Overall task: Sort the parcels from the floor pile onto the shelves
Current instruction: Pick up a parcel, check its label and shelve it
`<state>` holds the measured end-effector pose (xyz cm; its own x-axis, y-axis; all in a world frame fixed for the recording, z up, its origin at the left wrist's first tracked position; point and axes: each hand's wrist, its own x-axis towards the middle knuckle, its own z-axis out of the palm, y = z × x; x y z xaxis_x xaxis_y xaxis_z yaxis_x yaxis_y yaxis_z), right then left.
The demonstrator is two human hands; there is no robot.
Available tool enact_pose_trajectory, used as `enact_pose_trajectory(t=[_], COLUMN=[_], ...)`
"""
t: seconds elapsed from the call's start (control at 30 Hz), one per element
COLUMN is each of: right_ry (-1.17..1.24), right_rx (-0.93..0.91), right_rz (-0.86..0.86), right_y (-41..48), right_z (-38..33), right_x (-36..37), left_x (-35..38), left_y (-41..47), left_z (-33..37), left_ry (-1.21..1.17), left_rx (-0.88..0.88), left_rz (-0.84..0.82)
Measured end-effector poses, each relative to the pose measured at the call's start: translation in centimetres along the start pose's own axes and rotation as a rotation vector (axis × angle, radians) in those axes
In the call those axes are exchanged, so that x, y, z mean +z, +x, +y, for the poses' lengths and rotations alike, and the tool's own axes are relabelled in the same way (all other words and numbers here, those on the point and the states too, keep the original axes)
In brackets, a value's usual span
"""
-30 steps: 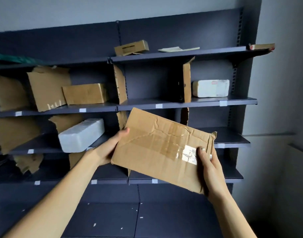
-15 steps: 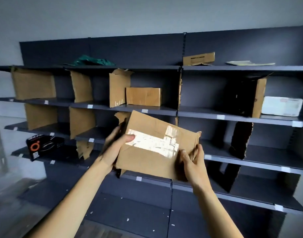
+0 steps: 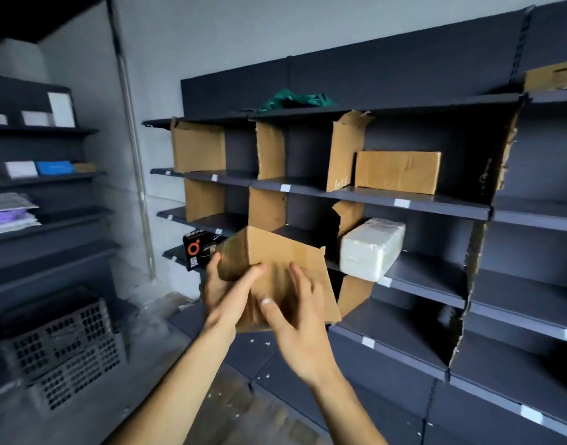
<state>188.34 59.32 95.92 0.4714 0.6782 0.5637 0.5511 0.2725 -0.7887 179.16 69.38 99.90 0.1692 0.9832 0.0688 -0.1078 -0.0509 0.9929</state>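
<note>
- Gripping the left edge of a tilted brown cardboard parcel (image 3: 285, 252), the left hand (image 3: 226, 293) has its fingers (image 3: 215, 263) curled behind that edge and its thumb laid across the front face.
- The right hand (image 3: 296, 319) lies against the parcel's front face with its fingers (image 3: 300, 276) straight and spread. Motion blur softens it, so I cannot tell whether it carries any of the weight.
- The brown cardboard parcel is off the floor and held in the air, one corner turned towards the camera. It is in front of the lower levels of the dark grey metal shelves (image 3: 404, 202), and I cannot tell whether it touches a board.
- Low at the left, a grey perforated plastic crate (image 3: 67, 345) stands on the floor.
- Just behind the parcel on its left, a black carton with an orange ring (image 3: 195, 248) stands on a shelf board.
- On the parcel's right, a white wrapped block-shaped package (image 3: 370, 248) lies on a board with its near end overhanging the edge.
- Upright brown cardboard dividers (image 3: 198, 146) split the shelves into compartments.
- Higher up, a long brown cardboard box (image 3: 398, 171) lies in a compartment just beside a divider.
- A crumpled green bundle (image 3: 295, 99) lies on the top board.
- At the far left, a second dark shelf unit (image 3: 35, 131) carries white boxes, a flat blue box (image 3: 54, 167) and pale flat packets (image 3: 9, 216).
</note>
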Motion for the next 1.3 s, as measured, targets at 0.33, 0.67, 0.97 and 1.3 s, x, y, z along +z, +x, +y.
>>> enact_pose_trajectory(t=[0.33, 0.67, 0.97, 1.3], right_ry=[-0.504, -0.586, -0.700, -0.665], right_rx=[-0.265, -0.342, -0.333, 0.048], right_rz=[-0.110, -0.157, -0.298, -0.295], right_y=[11.0, 18.1, 22.7, 35.7], right_z=[12.2, 21.6, 28.3, 29.2], right_x=[13.5, 24.0, 33.5, 46.5], left_x=[-0.7, -4.4, -10.0, -14.7], left_y=[13.7, 29.9, 41.8, 60.1], left_z=[0.7, -6.3, -14.3, -14.5], left_ry=[-0.233, -0.136, -0.002, -0.109], left_rx=[-0.329, -0.469, -0.596, -0.478], left_rz=[0.037, 0.242, 0.127, 0.081])
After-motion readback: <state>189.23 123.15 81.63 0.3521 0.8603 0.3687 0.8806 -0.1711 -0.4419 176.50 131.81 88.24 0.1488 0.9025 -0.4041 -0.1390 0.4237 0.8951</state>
